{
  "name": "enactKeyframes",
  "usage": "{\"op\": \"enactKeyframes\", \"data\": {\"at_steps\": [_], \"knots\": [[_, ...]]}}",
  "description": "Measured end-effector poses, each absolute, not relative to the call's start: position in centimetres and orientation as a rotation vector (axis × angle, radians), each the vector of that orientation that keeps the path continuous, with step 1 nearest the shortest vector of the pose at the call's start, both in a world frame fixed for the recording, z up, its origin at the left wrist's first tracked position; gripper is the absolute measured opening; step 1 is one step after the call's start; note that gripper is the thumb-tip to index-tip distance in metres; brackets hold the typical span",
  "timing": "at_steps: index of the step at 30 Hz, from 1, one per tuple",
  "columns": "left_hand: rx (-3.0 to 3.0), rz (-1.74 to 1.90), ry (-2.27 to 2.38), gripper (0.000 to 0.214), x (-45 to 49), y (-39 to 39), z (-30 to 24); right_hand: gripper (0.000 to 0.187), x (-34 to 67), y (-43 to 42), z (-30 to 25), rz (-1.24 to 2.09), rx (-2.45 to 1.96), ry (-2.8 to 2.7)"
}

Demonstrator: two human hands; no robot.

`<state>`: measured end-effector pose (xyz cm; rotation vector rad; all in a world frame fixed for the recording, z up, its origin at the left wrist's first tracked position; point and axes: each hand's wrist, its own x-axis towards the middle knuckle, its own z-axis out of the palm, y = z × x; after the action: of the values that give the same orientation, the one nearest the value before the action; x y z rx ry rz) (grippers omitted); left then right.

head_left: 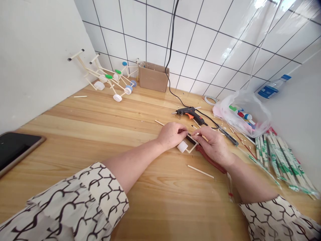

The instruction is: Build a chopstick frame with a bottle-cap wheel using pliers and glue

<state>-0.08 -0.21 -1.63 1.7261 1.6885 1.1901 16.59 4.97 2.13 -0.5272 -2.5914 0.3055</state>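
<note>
Both hands meet over the wooden table on a small stick frame with a white bottle cap fixed to it. My left hand pinches the frame's left side, fingers curled just above the cap. My right hand is closed on the frame's right side. A black hot glue gun with an orange trigger lies just beyond the hands. A loose wooden stick lies in front of my right hand.
Finished stick-and-cap models stand at the back left beside a cardboard box. A plastic bag of caps, wrapped chopsticks, a tape roll and a water bottle sit right. A phone lies far left.
</note>
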Motion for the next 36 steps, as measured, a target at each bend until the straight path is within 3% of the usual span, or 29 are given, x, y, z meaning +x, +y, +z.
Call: {"op": "enactKeyframes", "data": {"at_steps": [36], "knots": [[1.716, 1.189, 1.694, 0.016, -0.01, -0.37, -1.46, 0.014, 16.65, 5.07, 2.12, 0.3, -0.519, -2.595]]}}
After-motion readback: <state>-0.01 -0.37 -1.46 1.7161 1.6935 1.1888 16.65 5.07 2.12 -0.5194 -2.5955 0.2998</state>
